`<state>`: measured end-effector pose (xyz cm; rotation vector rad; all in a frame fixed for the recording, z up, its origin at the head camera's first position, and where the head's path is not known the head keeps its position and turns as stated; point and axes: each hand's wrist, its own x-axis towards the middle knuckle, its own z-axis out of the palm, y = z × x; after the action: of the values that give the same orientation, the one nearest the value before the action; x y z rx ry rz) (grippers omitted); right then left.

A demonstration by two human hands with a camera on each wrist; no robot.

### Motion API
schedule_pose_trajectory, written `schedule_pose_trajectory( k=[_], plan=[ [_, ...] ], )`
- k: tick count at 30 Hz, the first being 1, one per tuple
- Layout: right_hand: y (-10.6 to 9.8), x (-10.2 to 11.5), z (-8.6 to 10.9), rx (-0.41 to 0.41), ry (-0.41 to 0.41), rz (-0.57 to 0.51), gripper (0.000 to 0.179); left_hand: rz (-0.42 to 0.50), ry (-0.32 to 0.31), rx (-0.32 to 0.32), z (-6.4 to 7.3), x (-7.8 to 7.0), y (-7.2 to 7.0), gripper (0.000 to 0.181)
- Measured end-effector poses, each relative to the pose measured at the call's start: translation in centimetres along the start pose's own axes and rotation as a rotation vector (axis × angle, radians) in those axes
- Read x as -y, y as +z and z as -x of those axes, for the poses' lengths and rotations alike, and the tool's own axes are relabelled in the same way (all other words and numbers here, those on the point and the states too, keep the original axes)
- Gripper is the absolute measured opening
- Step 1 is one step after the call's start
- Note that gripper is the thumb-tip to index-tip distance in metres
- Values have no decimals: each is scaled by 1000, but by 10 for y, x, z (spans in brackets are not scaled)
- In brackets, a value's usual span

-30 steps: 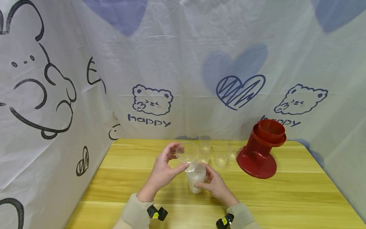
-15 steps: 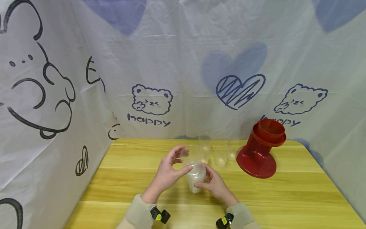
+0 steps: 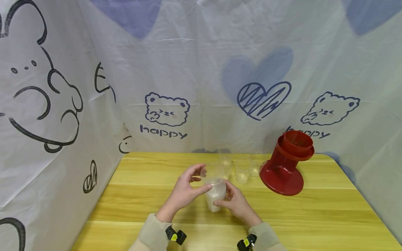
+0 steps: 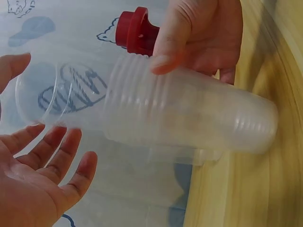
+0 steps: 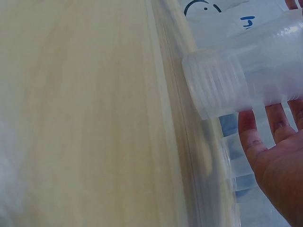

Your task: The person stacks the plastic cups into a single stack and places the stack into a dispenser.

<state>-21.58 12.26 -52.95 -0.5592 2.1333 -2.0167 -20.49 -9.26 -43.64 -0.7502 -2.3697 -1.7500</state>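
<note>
My left hand point(image 3: 183, 191) pinches a clear plastic cup point(image 3: 211, 174) near its rim, between thumb and fingers. The cup's lower end overlaps the top of a nested stack of clear cups point(image 3: 214, 201), as the left wrist view also shows, with the single cup point(image 4: 66, 90) at the open end of the stack point(image 4: 189, 109). My right hand point(image 3: 237, 204) grips that stack from the right side, thumb in front. In the right wrist view its fingers lie along the stack point(image 5: 236, 75) and the stacked bases show close to the table.
Several clear cups point(image 3: 242, 171) stand on the wooden table point(image 3: 141, 205) behind my hands. To their right is a red stand point(image 3: 284, 170) with a wide round base and an open tubular top. A printed cloth point(image 3: 201, 76) hangs behind the table.
My left hand has moved right and slightly down, bringing the cup over the stack and into its top. The right hand and the stack stay in place.
</note>
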Motion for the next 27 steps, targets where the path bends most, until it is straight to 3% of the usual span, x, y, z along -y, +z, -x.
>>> schedule_pose_trajectory(
  k=[13, 27],
  plan=[
    [0, 1, 1, -1, 23, -9, 72, 5, -38, 63, 1, 13, 3, 59],
    [1, 2, 0, 1, 14, -21, 74, -82, -56, 86, 4, 26, 5, 58]
  ],
)
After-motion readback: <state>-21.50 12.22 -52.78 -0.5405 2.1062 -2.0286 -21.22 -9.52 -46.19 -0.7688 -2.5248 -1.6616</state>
